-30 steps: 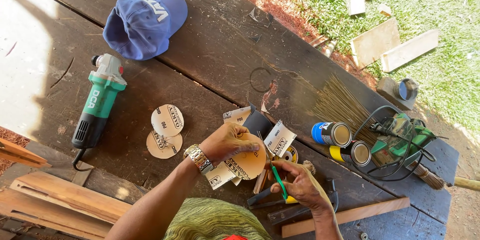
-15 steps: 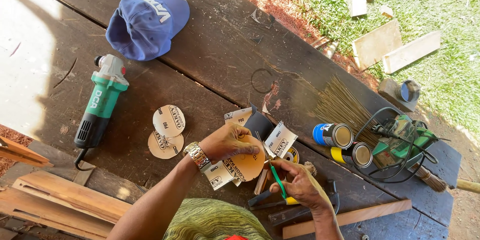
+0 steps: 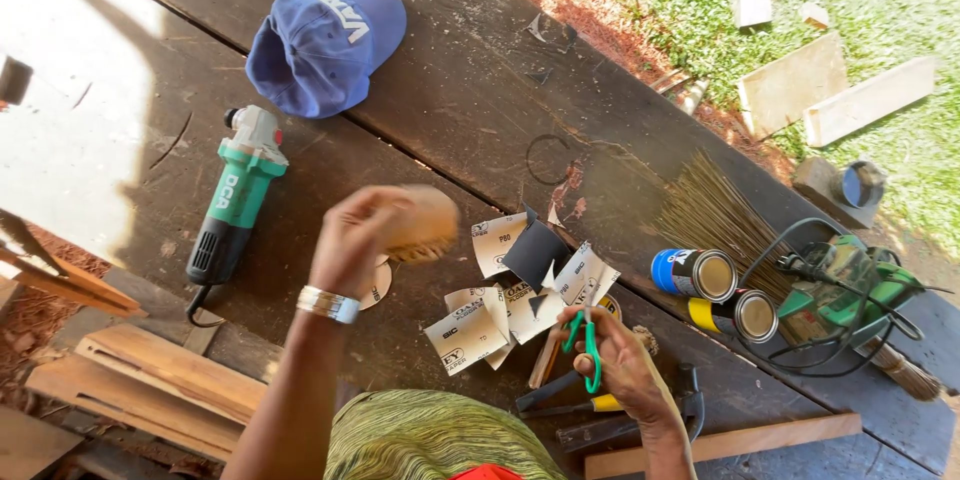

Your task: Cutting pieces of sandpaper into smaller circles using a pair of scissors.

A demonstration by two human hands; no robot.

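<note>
1. The left hand (image 3: 352,240) has lifted the round tan sandpaper disc (image 3: 425,223) toward ten o'clock, off the cut scraps (image 3: 520,295); fingers pinch it.
2. The right hand (image 3: 620,360) stays put, fingers through green-handled scissors (image 3: 588,340) over the dark plank worktop (image 3: 450,90).

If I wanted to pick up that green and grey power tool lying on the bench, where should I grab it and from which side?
Probably by the dark grey rear barrel of the angle grinder, coming down from above. It lies flat on the workbench, its long body bare on top and both sides, and the barrel looks slim enough to wrap. Avoid the pale head end towards the blue cap and the cord at the tail.
</note>
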